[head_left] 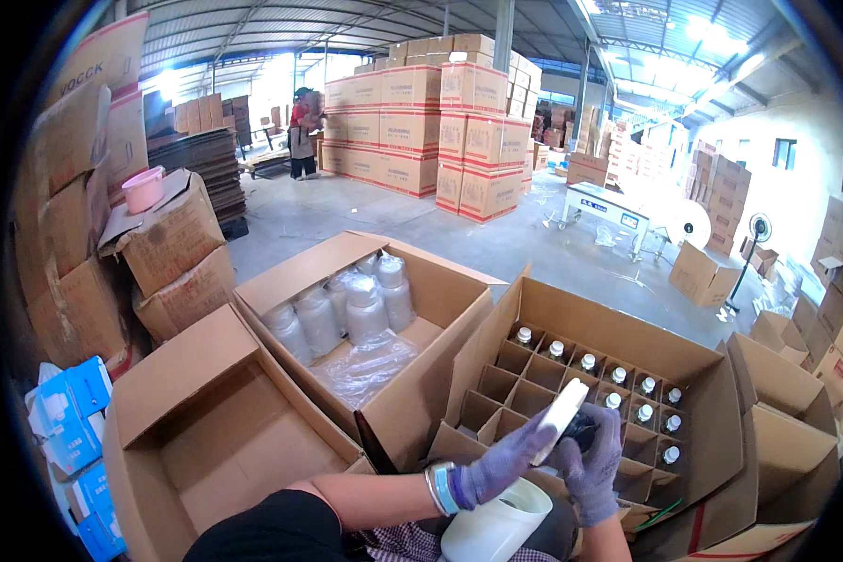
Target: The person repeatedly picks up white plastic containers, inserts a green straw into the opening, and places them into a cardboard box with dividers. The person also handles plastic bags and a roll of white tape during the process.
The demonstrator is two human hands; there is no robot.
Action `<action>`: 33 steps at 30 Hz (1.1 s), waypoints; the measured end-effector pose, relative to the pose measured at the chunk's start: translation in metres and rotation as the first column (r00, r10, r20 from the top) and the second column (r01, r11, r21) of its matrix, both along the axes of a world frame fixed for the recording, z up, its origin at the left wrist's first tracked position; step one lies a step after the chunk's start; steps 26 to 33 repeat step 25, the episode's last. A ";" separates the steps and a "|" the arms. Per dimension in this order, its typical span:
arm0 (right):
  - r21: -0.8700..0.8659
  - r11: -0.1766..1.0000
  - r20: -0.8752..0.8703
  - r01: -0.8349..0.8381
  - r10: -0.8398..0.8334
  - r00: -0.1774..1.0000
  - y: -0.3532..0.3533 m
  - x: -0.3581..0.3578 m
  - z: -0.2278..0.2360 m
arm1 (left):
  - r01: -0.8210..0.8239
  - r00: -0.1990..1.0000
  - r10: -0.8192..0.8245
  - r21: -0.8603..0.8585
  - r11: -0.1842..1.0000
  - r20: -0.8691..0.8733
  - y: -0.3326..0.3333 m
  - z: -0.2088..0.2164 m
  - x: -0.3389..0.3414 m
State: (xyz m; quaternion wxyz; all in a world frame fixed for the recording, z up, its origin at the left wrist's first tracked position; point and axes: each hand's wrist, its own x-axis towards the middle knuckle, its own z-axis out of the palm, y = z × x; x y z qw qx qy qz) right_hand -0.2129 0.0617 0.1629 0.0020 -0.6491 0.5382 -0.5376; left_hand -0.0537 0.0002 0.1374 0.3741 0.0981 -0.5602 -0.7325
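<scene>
Both my hands wear light purple gloves and meet over the near edge of a divided cardboard box (628,337). My left hand (496,473) is closed on a white oblong object (563,420), tilted up; its kind is unclear. My right hand (592,468) is closed around a dark rounded object (581,431) pressed against the white one. Just beyond them, several white-capped bottles (613,401) stand upright in the box's cardboard cells; other cells show no bottle. Below my hands, a pale plastic tub (482,536) with a round opening rests at my lap.
Left of the divided box, an open carton (421,412) holds several plastic-wrapped bottles (363,304). Nearer stands another open carton (244,431). Blue packages (70,421) lie far left; opened cartons (796,459) crowd the right. Behind are stacked boxes (384,122) and a person (303,131).
</scene>
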 end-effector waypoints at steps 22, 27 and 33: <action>0.231 0.944 0.429 -0.234 0.117 0.896 0.012 0.004 -0.019 | -0.230 0.970 0.233 -0.525 0.819 -0.062 0.016 0.014 0.020; 0.109 0.990 0.142 0.094 -0.109 0.984 0.021 0.031 -0.004 | 0.053 0.980 -0.048 -0.019 0.998 0.191 0.015 0.001 0.022; 0.109 0.990 0.142 0.094 -0.109 0.984 0.021 0.031 -0.004 | 0.053 0.980 -0.048 -0.019 0.998 0.191 0.015 0.001 0.022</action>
